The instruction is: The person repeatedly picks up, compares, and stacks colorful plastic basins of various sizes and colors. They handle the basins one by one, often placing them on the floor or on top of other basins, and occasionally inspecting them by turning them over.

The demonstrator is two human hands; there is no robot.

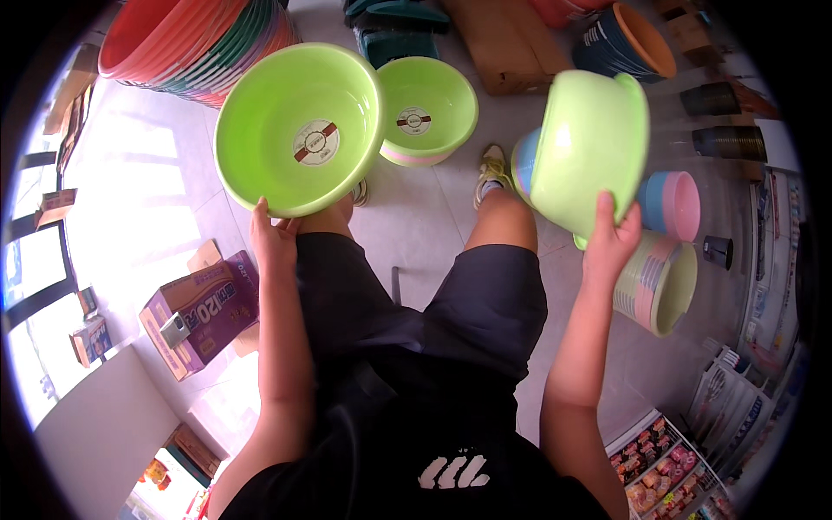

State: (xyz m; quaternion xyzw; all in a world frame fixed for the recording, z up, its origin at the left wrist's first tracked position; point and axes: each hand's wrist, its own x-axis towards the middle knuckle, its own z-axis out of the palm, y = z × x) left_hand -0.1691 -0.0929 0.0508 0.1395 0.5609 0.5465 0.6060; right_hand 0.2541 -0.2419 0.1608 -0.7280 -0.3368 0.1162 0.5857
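My left hand [276, 241] grips the near rim of a large light-green plastic basin [269, 113]. That basin is tilted so its inside shows, with a round label [315, 142] on the bottom. My right hand [611, 232] is closed on the rim of a paler green basin [582, 143], which is tipped on its side with its outer wall toward me. Between the two, a smaller green basin [442, 100] with a similar label stands on the floor, a pink one showing under it.
Nested red and green basins [186, 43] stand far left, near a brown carton [503, 43]. To the right lie a stack of pale green basins [659, 286], blue and pink buckets [672, 204] and a dark pot stack [611, 48]. A purple carton [204, 312] sits at left.
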